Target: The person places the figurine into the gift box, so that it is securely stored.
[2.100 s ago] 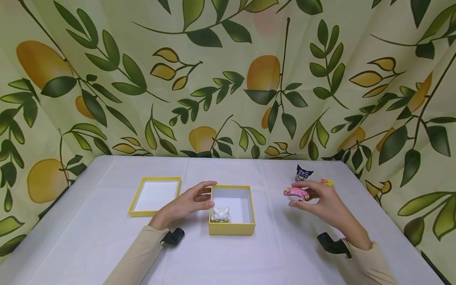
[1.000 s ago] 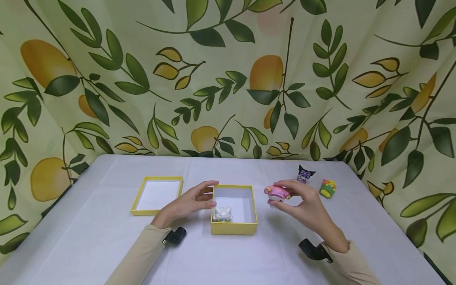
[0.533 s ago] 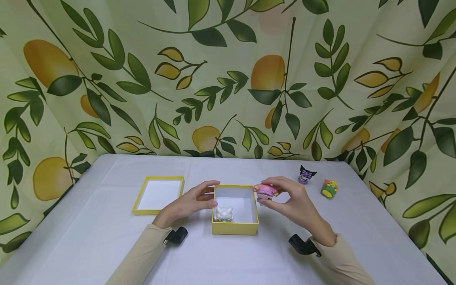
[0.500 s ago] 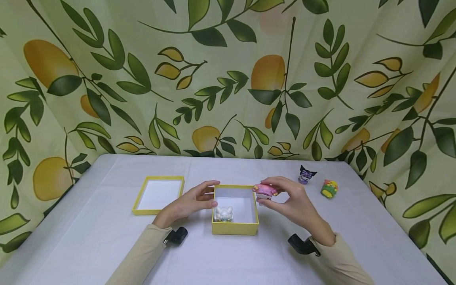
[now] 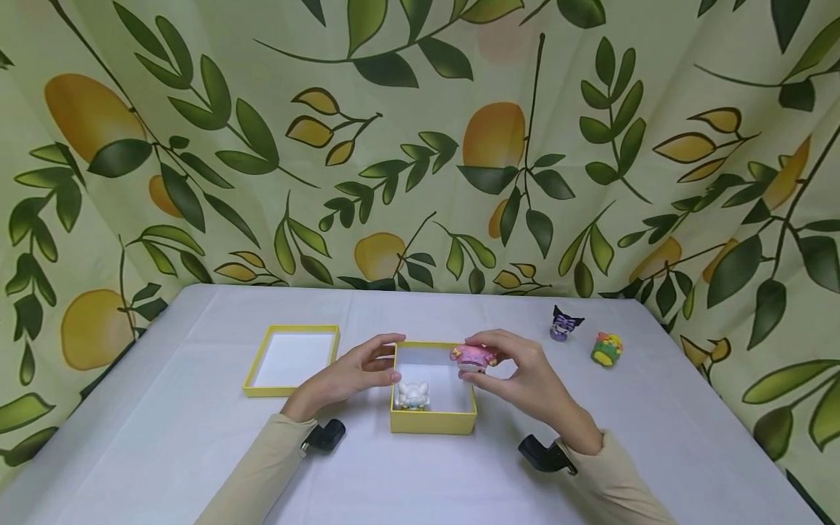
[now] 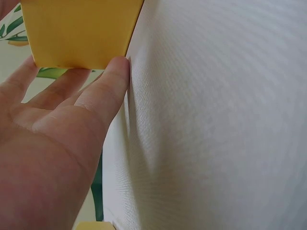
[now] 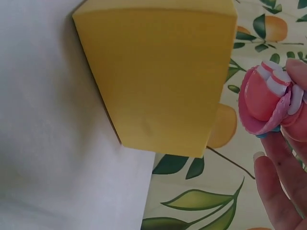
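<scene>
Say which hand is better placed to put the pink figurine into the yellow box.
The right hand, I'd judge: it pinches the pink figurine, seemingly above the right rim of the yellow box. The left hand touches the box's opposite wall, likely better suited to steadying it.

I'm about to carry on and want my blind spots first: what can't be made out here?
- Head: part of the yellow box's right rim, behind the pink figurine and right hand.
- Head: the white figurine's base, behind the box's front wall.
- Right wrist: part of the pink figurine, cut off by the right edge.
- Both wrists: the box's inside, hidden by its walls.
</scene>
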Available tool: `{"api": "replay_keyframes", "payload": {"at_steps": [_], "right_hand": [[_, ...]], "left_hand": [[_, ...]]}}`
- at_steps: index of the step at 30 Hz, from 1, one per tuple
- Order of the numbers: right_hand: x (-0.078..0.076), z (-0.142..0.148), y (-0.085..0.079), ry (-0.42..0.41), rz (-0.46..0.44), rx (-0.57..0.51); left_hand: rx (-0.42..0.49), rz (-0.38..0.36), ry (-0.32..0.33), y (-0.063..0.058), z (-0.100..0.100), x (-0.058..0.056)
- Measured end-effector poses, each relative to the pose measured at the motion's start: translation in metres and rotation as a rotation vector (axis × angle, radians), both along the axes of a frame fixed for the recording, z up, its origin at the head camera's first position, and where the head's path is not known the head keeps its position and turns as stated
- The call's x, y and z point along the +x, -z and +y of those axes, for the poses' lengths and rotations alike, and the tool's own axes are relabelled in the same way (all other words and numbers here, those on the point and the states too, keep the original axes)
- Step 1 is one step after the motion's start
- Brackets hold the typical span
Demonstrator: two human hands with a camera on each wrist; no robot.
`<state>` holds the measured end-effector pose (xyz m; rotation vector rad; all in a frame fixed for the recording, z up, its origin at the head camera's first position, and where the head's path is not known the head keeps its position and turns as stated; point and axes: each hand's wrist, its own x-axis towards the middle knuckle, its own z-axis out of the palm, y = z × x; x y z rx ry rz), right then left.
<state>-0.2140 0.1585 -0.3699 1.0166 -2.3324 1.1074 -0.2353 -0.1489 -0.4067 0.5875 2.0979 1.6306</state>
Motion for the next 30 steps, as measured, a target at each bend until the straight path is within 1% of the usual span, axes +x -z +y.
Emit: {"api": "replay_keyframes", "payload": {"at_steps": [4, 10, 16, 23, 30], "right_hand": [[0.002, -0.004, 0.003, -0.013, -0.023, 0.005], [0.003, -0.009, 0.007, -0.048, -0.019, -0.005], [0.006, -0.013, 0.008, -0.059, -0.075, 0.022], [0.006, -0.016, 0.013, -0.081, -0.11, 0.05], [0.006, -0.019, 0.016, -0.078, -0.17, 0.084]], "left_hand": [[-0.016, 0.002, -0.008, 0.001, 0.001, 0.0], [-0.045, 0.002, -0.024, 0.0, 0.0, 0.0], [-0.05, 0.002, -0.025, 0.0, 0.001, 0.0], [-0.044, 0.005, -0.017, 0.0, 0.001, 0.001], [-0.033, 0.01, -0.014, -0.001, 0.0, 0.002]]}}
